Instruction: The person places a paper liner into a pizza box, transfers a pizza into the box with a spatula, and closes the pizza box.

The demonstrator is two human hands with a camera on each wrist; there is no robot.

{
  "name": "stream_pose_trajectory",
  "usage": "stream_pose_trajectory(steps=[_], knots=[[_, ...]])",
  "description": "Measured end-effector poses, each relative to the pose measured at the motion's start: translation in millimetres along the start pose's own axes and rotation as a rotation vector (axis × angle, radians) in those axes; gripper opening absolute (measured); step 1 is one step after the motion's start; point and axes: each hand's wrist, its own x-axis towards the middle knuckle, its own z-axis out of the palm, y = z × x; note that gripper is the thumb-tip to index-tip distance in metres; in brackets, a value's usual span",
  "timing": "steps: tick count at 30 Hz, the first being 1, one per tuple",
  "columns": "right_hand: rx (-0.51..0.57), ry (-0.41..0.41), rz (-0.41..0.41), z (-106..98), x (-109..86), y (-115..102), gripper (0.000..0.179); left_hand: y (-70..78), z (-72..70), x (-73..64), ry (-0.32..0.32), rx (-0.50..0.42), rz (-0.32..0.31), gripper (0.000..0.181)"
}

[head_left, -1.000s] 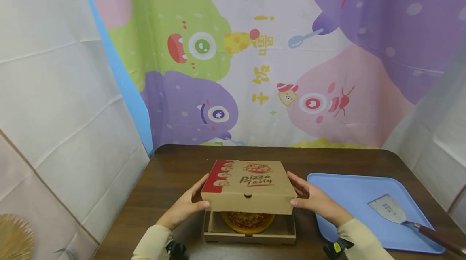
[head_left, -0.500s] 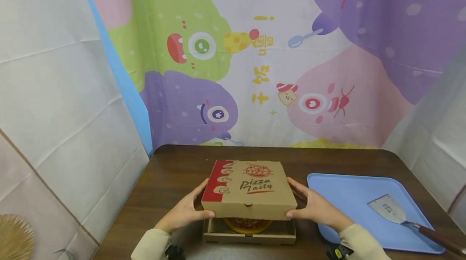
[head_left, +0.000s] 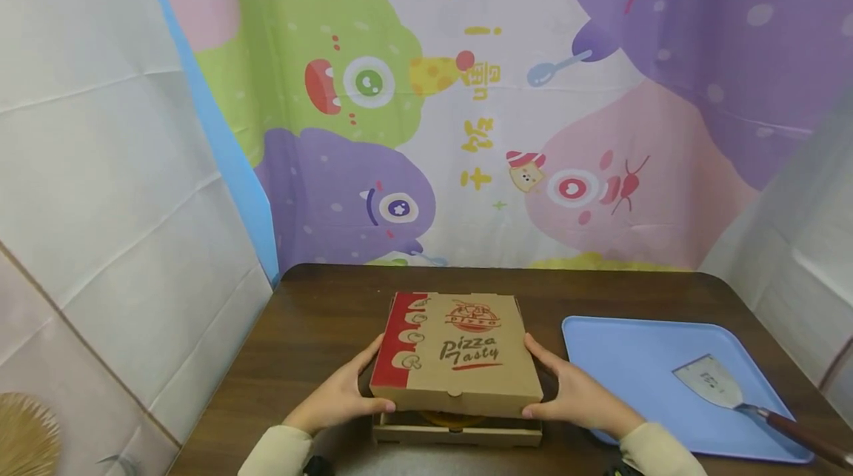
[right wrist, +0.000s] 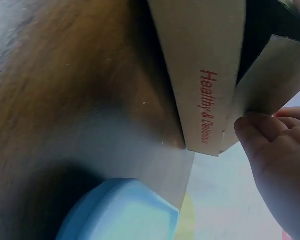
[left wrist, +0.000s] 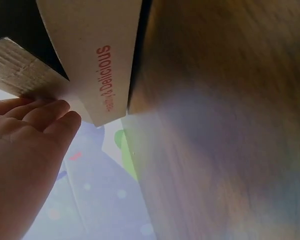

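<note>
A brown cardboard pizza box with a red strip stands on the table, its lid (head_left: 480, 380) tilted partly open above the base (head_left: 406, 434). Through the narrow front gap shows only the edge of a pizza (head_left: 453, 419). My left hand (head_left: 340, 396) grips the lid's left side, thumb at the front corner. On the opposite side my right hand (head_left: 581, 396) holds the lid the same way. Both wrist views show fingers against the lid's side flaps, with the printed base wall (left wrist: 97, 60) below.
To the right lies a blue tray (head_left: 620, 357) bearing a pizza server (head_left: 713, 381), whose dark handle reaches over the tray's near corner. A cartoon-printed curtain (head_left: 480, 232) hangs behind the brown wooden table (head_left: 320, 313). A straw-coloured woven object (head_left: 27, 431) is at far left.
Both hands have lowered the lid's front edge toward the base. The gap has narrowed, and much less of the pizza shows. Tray and pizza server have stayed put.
</note>
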Motion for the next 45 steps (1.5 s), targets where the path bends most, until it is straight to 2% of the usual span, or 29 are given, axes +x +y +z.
stream_pose_trajectory(steps=[7,15,24,35,39,45], knots=[[-0.06,-0.003,-0.021,2,-0.6,1,0.116,-2.7,3.6,-0.3,-0.002,0.038,0.03,0.113],[-0.111,-0.016,-0.067,4,-1.9,2,0.116,-4.9,7.9,1.4,-0.005,0.075,0.033,0.117],[-0.111,-0.045,-0.066,5,-3.7,3,0.117,-7.3,12.1,2.4,-0.021,0.127,0.044,0.119],[-0.175,-0.025,-0.058,9,-6.9,8,0.117,-6.1,13.5,1.7,-0.038,0.127,0.059,0.116],[-0.192,-0.008,-0.061,10,-8.3,7,0.113,-4.7,14.0,1.4,-0.038,0.124,0.04,0.114],[-0.162,0.018,-0.012,14,-8.5,2,0.098,-0.5,15.4,1.7,0.003,0.168,-0.02,0.105]])
